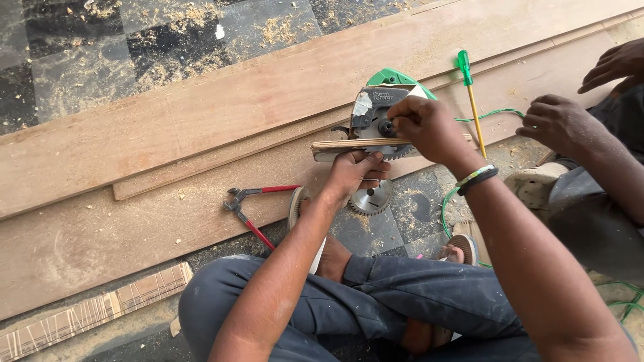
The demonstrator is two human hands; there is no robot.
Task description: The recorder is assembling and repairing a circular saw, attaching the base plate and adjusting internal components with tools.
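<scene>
Saw [379,114], green housing with a grey blade guard, sits tipped on its side on the boards [201,121], mid-frame. Guard carries a pale worn patch at its left and a small printed mark at top; text too small to matter. Left hand [354,171] is curled under the saw, fingers closed around a thin wood strip [349,144] that runs level across the blade's lower edge, thumb on top of it. Right hand [422,127] is above, fingers pinched tight at the blade hub; can't tell what, if anything, it pinches there. Wristband [476,177], green, white and black, on the right wrist. A loose toothed blade [371,198] lies flat on the floor just below the left hand. Red-handled pincers [251,204] lie on the lower board, left of the left forearm, jaws pointing up-left. Green-handled screwdriver [469,94] lies on the boards right of the saw, handle away from the person. Green cord [493,114] runs from the saw toward the right and loops down by a sandal [463,248]. Sawdust all over the dark floor [100,53]. Second person's 2 hands [560,124] at right edge, near the cord, not touching the saw. No containers in view.
</scene>
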